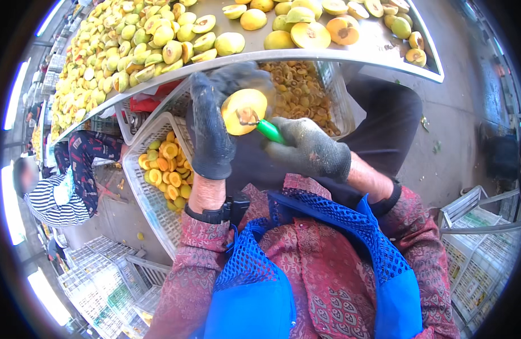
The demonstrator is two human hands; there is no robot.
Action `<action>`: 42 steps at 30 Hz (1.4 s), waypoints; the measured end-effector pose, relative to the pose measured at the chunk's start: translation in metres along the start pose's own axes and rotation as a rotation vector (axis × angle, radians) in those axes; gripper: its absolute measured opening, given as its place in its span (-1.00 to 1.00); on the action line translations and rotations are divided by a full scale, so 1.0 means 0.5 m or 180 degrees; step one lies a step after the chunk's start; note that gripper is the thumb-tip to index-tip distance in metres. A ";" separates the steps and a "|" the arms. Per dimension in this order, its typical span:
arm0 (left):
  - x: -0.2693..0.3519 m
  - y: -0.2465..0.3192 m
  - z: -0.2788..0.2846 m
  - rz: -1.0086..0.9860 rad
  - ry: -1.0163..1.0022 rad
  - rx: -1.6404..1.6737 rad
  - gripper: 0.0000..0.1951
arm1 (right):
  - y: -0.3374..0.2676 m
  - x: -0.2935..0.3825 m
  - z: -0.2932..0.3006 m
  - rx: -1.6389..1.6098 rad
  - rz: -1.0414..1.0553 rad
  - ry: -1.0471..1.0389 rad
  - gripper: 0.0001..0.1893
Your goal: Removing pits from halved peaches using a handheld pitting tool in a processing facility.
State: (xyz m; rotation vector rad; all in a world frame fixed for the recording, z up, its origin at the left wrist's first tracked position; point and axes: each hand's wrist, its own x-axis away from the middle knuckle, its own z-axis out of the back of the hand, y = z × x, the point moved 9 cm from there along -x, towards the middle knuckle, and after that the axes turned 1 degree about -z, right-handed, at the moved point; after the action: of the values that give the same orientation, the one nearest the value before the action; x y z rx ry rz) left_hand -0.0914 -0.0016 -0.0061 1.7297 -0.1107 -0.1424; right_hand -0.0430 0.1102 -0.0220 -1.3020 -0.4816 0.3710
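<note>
My left hand (216, 112), in a dark knit work glove, holds a halved yellow stone fruit (245, 99) cut face up. Brownish flesh or stone shows at the fruit's centre. My right hand (309, 146), in a worn grey glove, grips the green handle (271, 131) of a pitting tool. The tool's thin curved metal end (254, 120) touches the fruit's centre. The left fingers are blurred behind the fruit. Just beyond my hands, under the table edge, a crate (341, 108) holds brownish stones and scraps (300, 91). Left of my lap, a white plastic crate (139, 190) holds yellow fruit halves (171, 165).
A metal-rimmed table (281, 55) spans the far side, heaped at left with fruit halves (129, 46). A person (63, 197) in a striped top sits at the left. Stacked crates stand behind left (97, 288) and right (472, 258). My knee (383, 114) extends beneath the table.
</note>
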 end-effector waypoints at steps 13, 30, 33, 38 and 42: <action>0.028 -0.020 0.004 -0.0058 0.0850 0.1085 -0.31 | 0.063 0.027 -0.037 -0.0856 -0.1123 -0.0446 -0.74; -0.022 -0.023 0.036 -0.0438 0.0609 0.1187 -0.36 | 0.102 0.040 -0.043 -0.1646 -0.1003 -0.1145 -0.70; -0.007 0.008 0.055 -0.1191 0.0823 -0.0519 -0.47 | 0.212 0.030 0.052 0.3177 -0.0057 0.0384 -0.52; 0.112 -0.033 0.301 -0.0583 0.1638 -0.0963 -0.63 | 0.261 0.064 0.087 0.2063 -0.0090 0.0731 -0.62; 0.209 -0.082 0.549 -0.0878 0.2345 -0.2332 -0.70 | 0.343 0.071 0.064 0.1904 -0.0479 0.0427 -0.53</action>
State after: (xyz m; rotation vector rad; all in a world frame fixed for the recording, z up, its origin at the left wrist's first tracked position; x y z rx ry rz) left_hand -0.0319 -0.2786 -0.0939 0.9679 0.6503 0.2360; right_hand -0.0287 0.1945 -0.1782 -0.7001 -0.3172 0.2703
